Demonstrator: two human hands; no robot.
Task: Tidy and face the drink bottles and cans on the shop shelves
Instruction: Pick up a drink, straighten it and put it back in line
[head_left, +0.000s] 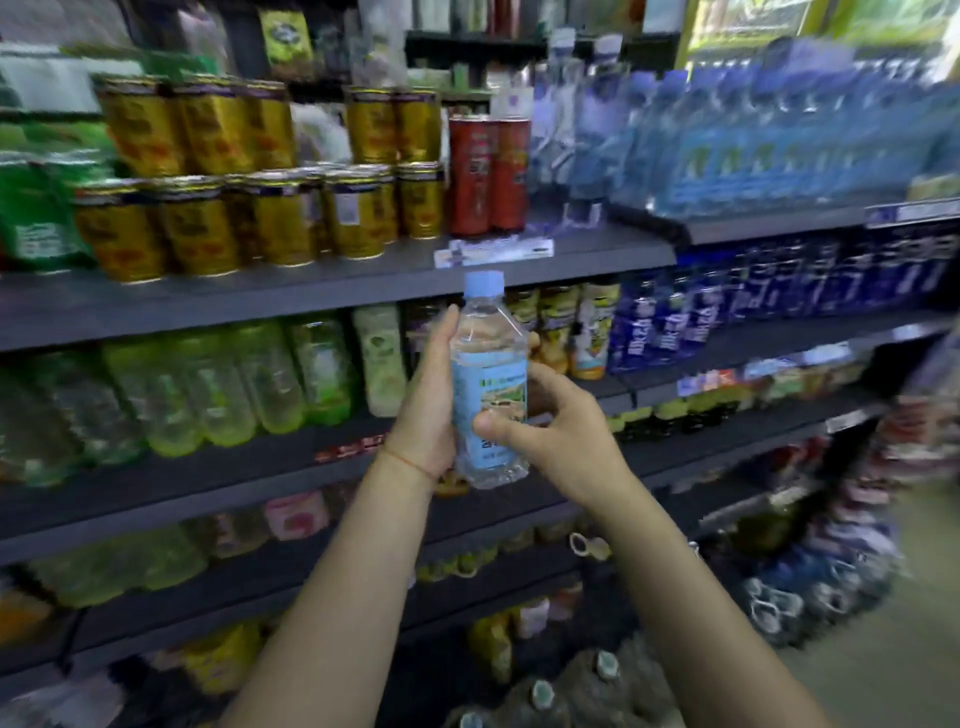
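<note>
The left hand (428, 402) is cupping a small water bottle (488, 384) from the left side, its thumb lying straight up along the clear ribbed shoulder and its other fingers wrapping out of sight behind the plastic. The right hand (550, 431) is pinching the same bottle lower down, the thumb pressing on the smooth pale-blue paper label while the curled fingers are closing round the far side. A thin red thread (408, 464) is circling the left wrist.

The bottle is standing upright in the air in front of the shelves, level with the second shelf down and touching no board; its body is transparent and faintly ridged, its cap (483, 283) a matt light blue cylinder.

Behind it, gold cans (291, 223) with shiny metal rims are sitting stacked in two tiers on the dark grey top shelf (332, 267), beside two tall red cans (488, 176). Further right, blue-labelled water bottles (769, 150) are crowding together, blurred. Below, soft-edged green drink bottles (218, 384) are lining the second shelf at the left, and dark blue bottles (660, 327) are filling its right side. Capped large jugs (571, 691) are showing at the bottom.
</note>
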